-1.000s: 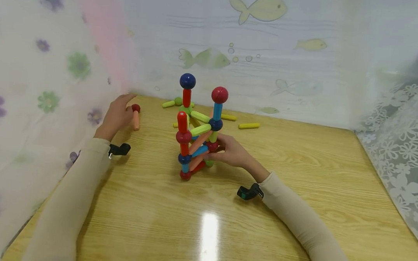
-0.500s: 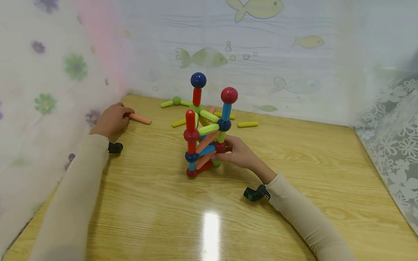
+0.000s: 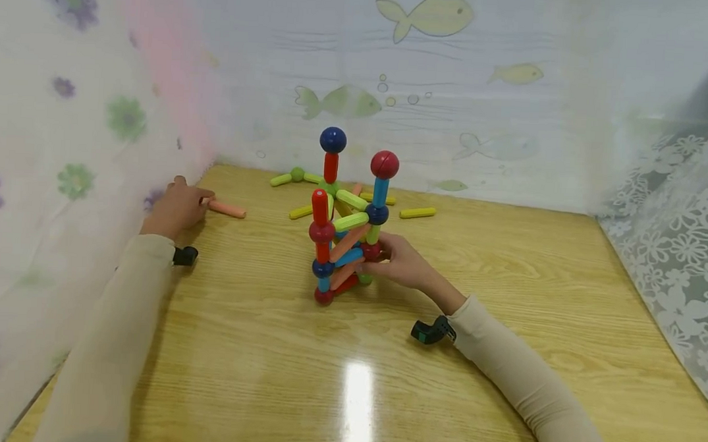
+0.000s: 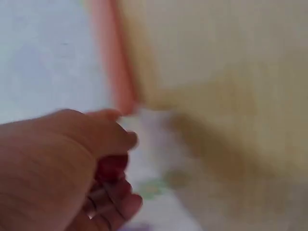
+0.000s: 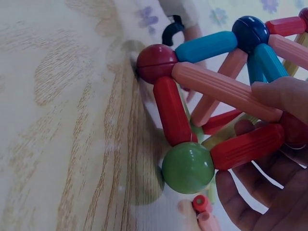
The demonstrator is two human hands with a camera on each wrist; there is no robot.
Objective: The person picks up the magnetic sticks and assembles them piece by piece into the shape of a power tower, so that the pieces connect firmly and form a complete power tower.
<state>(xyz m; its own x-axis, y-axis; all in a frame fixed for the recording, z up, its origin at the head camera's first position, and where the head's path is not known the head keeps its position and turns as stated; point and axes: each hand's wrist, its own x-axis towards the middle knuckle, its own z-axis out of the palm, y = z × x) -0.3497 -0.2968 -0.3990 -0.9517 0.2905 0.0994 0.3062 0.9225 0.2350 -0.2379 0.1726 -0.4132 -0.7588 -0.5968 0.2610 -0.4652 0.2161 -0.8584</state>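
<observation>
A tower of colored magnetic rods and balls (image 3: 324, 232) stands upright on the table, left of my right hand (image 3: 402, 261). That hand grips its lower right side; in the right wrist view the thumb lies on a salmon rod (image 5: 221, 89), near a red ball (image 5: 294, 130). At the table's far left my left hand (image 3: 178, 208) holds a dark red ball (image 4: 111, 167) between its fingers, mostly covered in the head view. A salmon rod (image 3: 228, 209) extends rightward from these fingertips. The left wrist view is blurred.
Behind the tower lie yellow rods (image 3: 417, 212) and a green ball (image 3: 297, 174) with light green rods. A flower-patterned sheet (image 3: 80, 103) borders the left side, a fish-patterned one (image 3: 454, 107) the back. Lace-like cloth (image 3: 677, 301) hangs at the right.
Over the second, my left hand comes down onto the red ball, and the salmon rod swings from pointing toward me to pointing right. The tower shifts slightly right with my right hand.
</observation>
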